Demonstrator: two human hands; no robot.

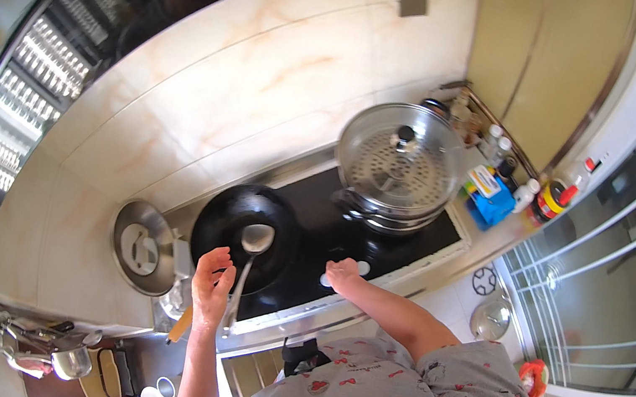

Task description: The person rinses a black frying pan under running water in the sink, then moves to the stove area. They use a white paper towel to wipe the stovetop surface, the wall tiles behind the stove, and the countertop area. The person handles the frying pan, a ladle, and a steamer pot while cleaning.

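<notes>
My left hand (211,287) is raised by the near left side of a black wok (219,213), its fingers loosely bent and apart with nothing in them. A metal ladle (257,239) rests in the wok, its handle reaching over the near rim beside that hand. At the front of the black glass gas stove (310,242), my right hand (344,276) has its fingers closed at a pale control knob (326,280), partly covering it. A second knob (363,268) shows just to the right. Behind it stands a steel steamer pot (398,216) under a glass lid (379,139).
A steel basin (127,222) with a white object inside leans at the wall on the left. Bottles and a blue packet (492,204) crowd the right counter. A glass door with white bars (587,246) lies right. Pans and a cutting board (102,380) fill the lower left.
</notes>
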